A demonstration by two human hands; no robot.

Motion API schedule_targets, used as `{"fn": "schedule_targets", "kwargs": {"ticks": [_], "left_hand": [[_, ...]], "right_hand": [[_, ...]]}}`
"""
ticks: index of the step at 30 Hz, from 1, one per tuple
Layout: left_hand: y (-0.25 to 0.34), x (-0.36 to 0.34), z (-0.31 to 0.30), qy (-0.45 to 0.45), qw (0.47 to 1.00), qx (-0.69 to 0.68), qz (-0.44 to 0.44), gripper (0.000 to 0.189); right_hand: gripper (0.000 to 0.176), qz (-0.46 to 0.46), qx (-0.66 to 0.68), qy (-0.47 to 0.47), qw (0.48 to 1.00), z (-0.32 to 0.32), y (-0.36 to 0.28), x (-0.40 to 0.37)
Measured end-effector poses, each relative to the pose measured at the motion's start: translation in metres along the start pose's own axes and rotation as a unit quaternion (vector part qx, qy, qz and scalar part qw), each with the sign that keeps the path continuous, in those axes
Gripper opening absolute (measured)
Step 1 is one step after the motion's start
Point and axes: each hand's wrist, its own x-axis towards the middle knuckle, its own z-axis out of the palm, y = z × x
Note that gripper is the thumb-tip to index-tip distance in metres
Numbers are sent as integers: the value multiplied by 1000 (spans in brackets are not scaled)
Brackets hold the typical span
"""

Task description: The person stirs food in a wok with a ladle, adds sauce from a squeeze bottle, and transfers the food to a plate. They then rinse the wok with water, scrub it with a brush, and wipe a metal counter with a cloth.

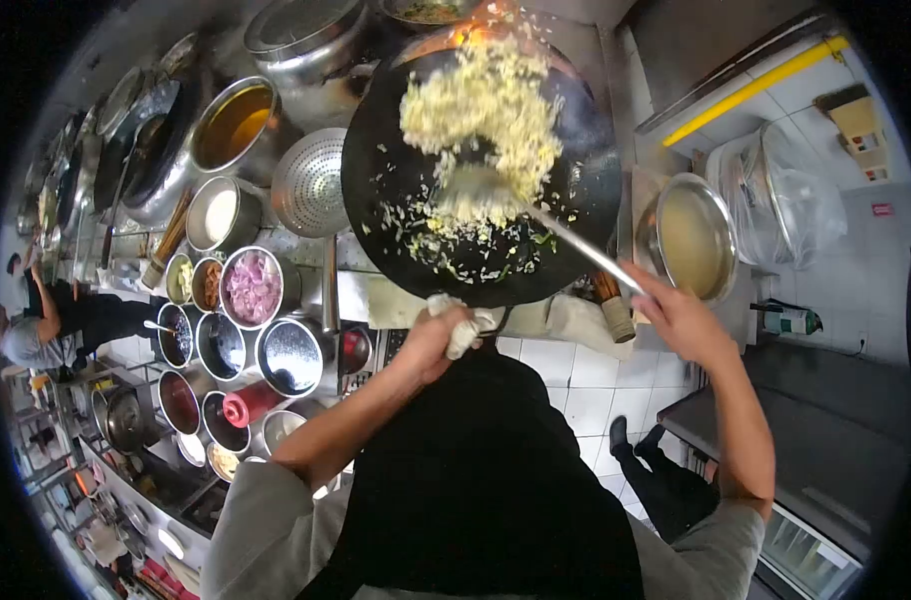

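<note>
A large black wok [406, 240] is in front of me, its near rim close to my apron. Fried rice [486, 110] with yellow egg and green bits is thrown up over its far side, blurred by motion, and loose grains lie across the bottom. My left hand [431, 345] is closed round a folded white cloth [464, 335] at the near rim; the cloth hides whatever part of the wok is gripped. My right hand [684, 318] is wrapped round the handle of a long metal ladle [586, 248], whose blurred head is among the rice.
Left of the wok are a perforated skimmer [311, 183], a pot of amber liquid [234, 125] and several metal containers, one with chopped onion [254, 290]. At right stands a bowl of cloudy liquid [694, 240]. Another person [61, 315] is at far left; someone's legs [666, 480] show lower right.
</note>
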Motion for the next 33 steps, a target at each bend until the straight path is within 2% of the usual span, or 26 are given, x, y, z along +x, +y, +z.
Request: {"fn": "schedule_targets", "kwargs": {"ticks": [1, 2, 3, 4, 5, 7, 8, 11, 13, 14, 16, 17, 19, 20, 22, 23, 25, 26, 28, 29, 30, 33], "left_hand": [[21, -9, 11, 19, 999, -47, 0, 16], [41, -5, 14, 15, 996, -87, -20, 14], [67, -3, 32, 49, 994, -80, -56, 14], [72, 20, 33, 29, 996, -74, -40, 15], [63, 39, 31, 9, 997, -69, -24, 15], [16, 70, 13, -3, 999, -31, -14, 16], [-5, 81, 3, -13, 1000, 6, -7, 18], [-42, 47, -27, 33, 998, 46, -18, 17], [-14, 8, -15, 3, 999, 32, -14, 18], [8, -4, -7, 12, 999, 5, -31, 18], [53, -2, 20, 35, 998, -23, -44, 15], [67, 7, 30, 24, 998, -25, -45, 14], [50, 51, 22, -3, 1000, -28, -7, 18], [22, 74, 5, -15, 1000, -6, 20, 19], [-14, 68, -6, 35, 998, 47, -3, 19], [-26, 59, -13, 60, 995, 77, 4, 19], [-21, 21, -17, 47, 997, 52, -22, 20], [-7, 6, -10, 26, 999, 36, -9, 16], [39, -11, 15, 38, 999, -9, -30, 15], [57, -8, 21, 51, 996, -54, -50, 15], [65, 7, 20, -38, 998, -37, -39, 18], [31, 63, 13, -24, 999, -21, 15, 16]], "right_hand": [[46, -27, 10, -24, 999, -7, 5, -6], [45, -9, 40, -60, 997, -13, 11, -4], [45, 0, 60, -56, 997, -13, 11, 5], [45, 10, 80, -52, 995, -13, 10, 15], [45, 12, 81, -53, 995, -8, 2, 31], [46, 149, -85, -15, 985, 3, -10, 57], [46, 152, -85, -13, 985, 11, -5, 52], [46, 109, -13, 34, 993, 14, 2, 29], [46, 61, 37, -85, 994, -9, 0, -1], [46, 59, 37, -88, 994, -12, 14, -3], [46, -111, 62, -27, 992, -5, 41, -1], [46, -110, 63, -28, 992, 0, 44, 12], [46, 12, 92, -11, 996, 7, 43, 48], [46, 13, 91, -9, 996, 11, 29, 52], [47, 117, -12, 10, 993, 13, 3, 57], [47, 116, -11, 11, 993, 9, 2, 48], [46, 59, 17, -25, 998, -2, 1, 15], [46, 61, 16, -23, 998, -13, 2, 3], [45, 65, 168, -159, 971, -31, 2, -11], [45, 61, 166, -160, 971, -32, 2, -2], [45, 52, 122, -118, 984, -31, 6, 12], [44, 66, 38, -35, 996, -6, 10, 43]]}}
